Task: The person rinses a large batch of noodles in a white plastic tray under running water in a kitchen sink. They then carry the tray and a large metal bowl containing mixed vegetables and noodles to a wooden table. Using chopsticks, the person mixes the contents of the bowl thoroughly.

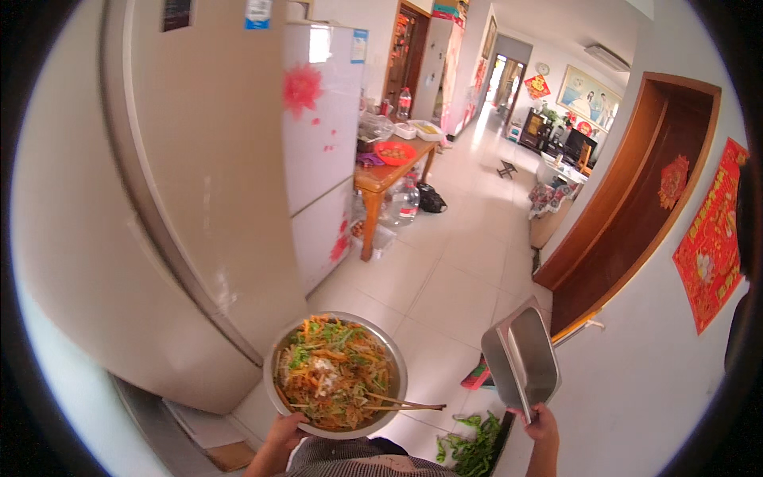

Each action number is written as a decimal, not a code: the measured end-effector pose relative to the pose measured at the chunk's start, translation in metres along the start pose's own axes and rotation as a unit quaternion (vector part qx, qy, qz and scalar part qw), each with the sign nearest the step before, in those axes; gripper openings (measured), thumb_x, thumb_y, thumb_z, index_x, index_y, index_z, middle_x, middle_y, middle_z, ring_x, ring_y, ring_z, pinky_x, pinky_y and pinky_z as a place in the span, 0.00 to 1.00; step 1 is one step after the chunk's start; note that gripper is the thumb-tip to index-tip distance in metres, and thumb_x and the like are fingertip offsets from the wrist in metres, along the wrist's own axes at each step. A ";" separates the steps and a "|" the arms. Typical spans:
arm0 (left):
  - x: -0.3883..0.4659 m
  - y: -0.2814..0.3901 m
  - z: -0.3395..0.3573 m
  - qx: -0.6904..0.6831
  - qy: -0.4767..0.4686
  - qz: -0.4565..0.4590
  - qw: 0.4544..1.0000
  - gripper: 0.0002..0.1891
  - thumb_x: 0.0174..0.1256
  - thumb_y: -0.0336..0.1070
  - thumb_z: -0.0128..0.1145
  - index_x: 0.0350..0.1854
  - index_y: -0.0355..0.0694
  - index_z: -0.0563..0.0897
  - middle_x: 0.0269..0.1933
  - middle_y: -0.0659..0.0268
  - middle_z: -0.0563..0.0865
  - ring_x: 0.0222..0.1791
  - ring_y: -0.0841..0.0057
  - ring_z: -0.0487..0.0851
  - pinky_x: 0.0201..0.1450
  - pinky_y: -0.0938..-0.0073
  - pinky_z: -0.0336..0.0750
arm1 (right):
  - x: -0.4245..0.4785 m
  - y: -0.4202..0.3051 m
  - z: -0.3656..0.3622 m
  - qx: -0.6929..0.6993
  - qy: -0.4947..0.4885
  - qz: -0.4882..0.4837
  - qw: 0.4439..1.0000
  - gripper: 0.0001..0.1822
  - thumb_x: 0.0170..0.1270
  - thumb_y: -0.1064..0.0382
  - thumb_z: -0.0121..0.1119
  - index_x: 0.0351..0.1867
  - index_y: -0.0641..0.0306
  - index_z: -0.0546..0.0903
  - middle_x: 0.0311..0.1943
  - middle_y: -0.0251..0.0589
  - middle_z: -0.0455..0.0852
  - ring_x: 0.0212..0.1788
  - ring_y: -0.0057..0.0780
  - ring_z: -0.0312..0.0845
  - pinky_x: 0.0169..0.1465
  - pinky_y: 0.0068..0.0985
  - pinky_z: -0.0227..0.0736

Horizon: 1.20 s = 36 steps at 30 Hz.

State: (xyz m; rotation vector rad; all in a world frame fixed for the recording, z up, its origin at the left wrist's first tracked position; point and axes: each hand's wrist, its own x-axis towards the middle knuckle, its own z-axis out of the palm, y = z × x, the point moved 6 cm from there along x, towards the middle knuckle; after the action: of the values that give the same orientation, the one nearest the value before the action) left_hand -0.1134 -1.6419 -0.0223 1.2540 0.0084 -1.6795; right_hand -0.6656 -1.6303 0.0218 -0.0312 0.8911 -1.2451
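Observation:
My left hand [289,430] grips the rim of a round stainless steel bowl [400,381] at the lower middle. Shredded vegetables [340,369], orange and green, fill the bowl, with a small white heap on top. A pair of chopsticks [417,406] lies in them, ends jutting over the right rim. At the lower right, my right hand [538,421] holds a deep rectangular steel pan [536,364] by its near edge. The pan is tilted, and no contents show in it. The bowl and the pan are apart.
Green peppers [474,444] lie low, between bowl and pan. A white refrigerator [322,131] and a wooden table [387,179] with a red basket [396,153] stand ahead on the left. Water bottles [407,203] and a black bag [430,198] are by the table; a folding stool [506,169] stands farther off. A doorway [632,197] is at right.

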 end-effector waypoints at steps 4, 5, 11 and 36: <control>0.099 0.067 0.089 0.030 -0.067 -0.013 0.997 0.23 0.51 0.17 0.45 0.52 0.33 0.60 0.43 0.51 0.71 0.38 0.59 0.77 0.30 0.58 0.80 | 0.054 -0.030 -0.048 0.116 0.257 -0.079 0.956 0.10 0.48 0.68 0.43 0.15 0.71 0.69 0.28 0.61 0.78 0.20 0.47 0.75 0.25 0.24 0.76; 0.126 0.072 0.102 0.049 -0.089 -0.017 0.995 0.22 0.50 0.17 0.45 0.51 0.32 0.61 0.43 0.52 0.72 0.38 0.59 0.78 0.28 0.60 0.80 | 0.062 -0.041 -0.077 0.165 0.286 -0.052 0.943 0.11 0.48 0.68 0.43 0.11 0.68 0.68 0.27 0.60 0.78 0.17 0.44 0.74 0.26 0.25 0.77; 0.254 0.133 0.250 -0.016 -0.118 -0.038 0.992 0.28 0.46 0.17 0.44 0.55 0.33 0.58 0.49 0.49 0.70 0.42 0.54 0.77 0.36 0.55 0.80 | 0.165 -0.092 -0.170 -0.098 0.232 -0.021 0.968 0.20 0.62 0.54 0.38 0.14 0.56 0.70 0.10 0.35 0.71 0.00 0.26 0.53 -0.01 0.23 0.45; 0.646 0.345 0.589 -0.039 0.059 0.034 0.997 0.22 0.55 0.33 0.54 0.52 0.31 0.69 0.47 0.58 0.75 0.48 0.65 0.72 0.54 0.65 0.68 | 0.991 -0.379 0.391 0.000 0.192 0.057 0.980 0.24 0.58 0.65 0.46 0.55 0.74 0.60 0.47 0.59 0.70 0.44 0.59 0.73 0.27 0.25 0.79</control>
State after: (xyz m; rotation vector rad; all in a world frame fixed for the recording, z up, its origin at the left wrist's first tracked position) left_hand -0.2718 -2.5677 -0.0404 1.2800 0.1002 -1.5306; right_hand -0.6963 -2.7552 -0.0949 0.2655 1.2088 -1.1630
